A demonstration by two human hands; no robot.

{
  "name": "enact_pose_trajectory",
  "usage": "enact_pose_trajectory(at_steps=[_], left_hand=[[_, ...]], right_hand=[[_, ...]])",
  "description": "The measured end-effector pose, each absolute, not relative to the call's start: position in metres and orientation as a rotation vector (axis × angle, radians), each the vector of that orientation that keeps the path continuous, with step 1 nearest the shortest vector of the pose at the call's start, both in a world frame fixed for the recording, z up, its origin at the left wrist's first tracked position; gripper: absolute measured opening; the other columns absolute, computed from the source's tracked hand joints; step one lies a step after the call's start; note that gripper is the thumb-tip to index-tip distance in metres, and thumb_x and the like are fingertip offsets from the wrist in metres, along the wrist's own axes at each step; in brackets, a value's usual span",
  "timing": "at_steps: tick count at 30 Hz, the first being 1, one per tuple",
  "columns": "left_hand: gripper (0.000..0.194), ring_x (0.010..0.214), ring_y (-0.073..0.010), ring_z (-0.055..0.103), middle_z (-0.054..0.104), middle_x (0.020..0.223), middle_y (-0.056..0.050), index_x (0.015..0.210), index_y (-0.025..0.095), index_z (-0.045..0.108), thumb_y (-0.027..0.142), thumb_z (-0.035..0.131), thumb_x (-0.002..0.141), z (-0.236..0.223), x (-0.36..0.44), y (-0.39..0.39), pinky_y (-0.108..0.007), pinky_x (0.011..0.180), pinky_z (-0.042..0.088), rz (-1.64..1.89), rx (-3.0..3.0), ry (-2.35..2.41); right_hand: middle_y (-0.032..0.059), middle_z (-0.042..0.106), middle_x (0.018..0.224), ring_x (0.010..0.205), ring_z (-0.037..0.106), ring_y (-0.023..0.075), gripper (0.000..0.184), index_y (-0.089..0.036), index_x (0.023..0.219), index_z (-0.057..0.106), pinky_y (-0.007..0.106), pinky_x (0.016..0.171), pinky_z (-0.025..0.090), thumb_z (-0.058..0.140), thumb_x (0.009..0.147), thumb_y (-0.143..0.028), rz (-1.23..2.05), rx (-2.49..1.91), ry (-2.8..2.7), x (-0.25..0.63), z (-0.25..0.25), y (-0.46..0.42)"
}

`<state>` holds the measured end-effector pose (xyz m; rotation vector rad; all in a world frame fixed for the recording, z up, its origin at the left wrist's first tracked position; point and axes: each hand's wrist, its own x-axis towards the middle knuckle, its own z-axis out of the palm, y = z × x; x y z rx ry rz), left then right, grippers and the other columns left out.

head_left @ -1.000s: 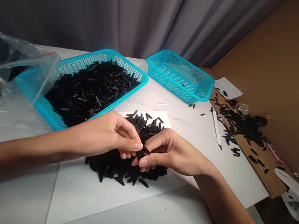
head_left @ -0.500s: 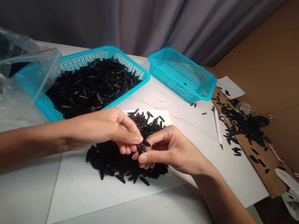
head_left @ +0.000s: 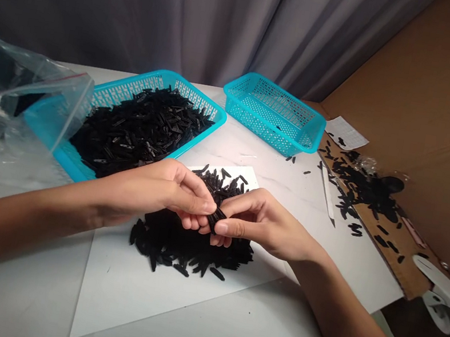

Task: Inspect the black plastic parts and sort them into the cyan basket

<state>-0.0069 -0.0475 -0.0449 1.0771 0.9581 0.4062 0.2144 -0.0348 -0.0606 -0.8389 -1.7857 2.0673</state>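
Note:
Between my two hands is a small bunch of short, flat black strips, whose exact kind I cannot make out. My left hand pinches the bunch at its upper left with thumb and fingers. From the right, my right hand grips the same strips, its thumb across their lower end. Right beneath both hands lies a dark pile of black strips on a white sheet. Part of the pile is hidden by the hands.
A blue basket heaped with black strips stands at the back left, beside a clear plastic bag. Another blue basket is behind. Loose strips litter cardboard on the right, near a white pen-like tool.
My right thumb has shifted slightly up and closed in on the strips, which now lie closer together. My left hand has hardly moved.

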Motion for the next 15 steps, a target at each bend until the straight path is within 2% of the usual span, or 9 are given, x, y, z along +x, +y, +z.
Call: enact_pose_trajectory(at_steps=[8, 15], left_hand=[[0.010, 0.065, -0.0116, 0.060, 0.070, 0.071, -0.004, 0.067, 0.016, 0.073, 0.022, 0.072, 0.075, -0.0465, -0.0058, -0.0492, -0.022, 0.070, 0.052, 0.390, 0.965, 0.949], [0.013, 0.067, -0.0149, 0.064, 0.073, 0.071, -0.004, 0.073, 0.017, 0.073, 0.028, 0.072, 0.080, -0.0465, -0.0055, -0.0479, -0.023, 0.064, 0.050, 0.460, 1.232, 1.040]], right_hand=[[0.0053, 0.074, 0.073, 0.064, 0.062, 0.0127, 0.024, -0.013, 0.078, 0.079, 0.025, 0.061, 0.052, 0.078, 0.086, -0.036, 2.009, -0.826, -1.793, 0.2145, -0.0605, -0.0380], [0.0058, 0.074, 0.073, 0.064, 0.065, 0.0141, 0.029, -0.013, 0.079, 0.079, 0.027, 0.063, 0.054, 0.077, 0.085, -0.041, 1.996, -0.889, -1.694, 0.2096, -0.0671, -0.0394]])
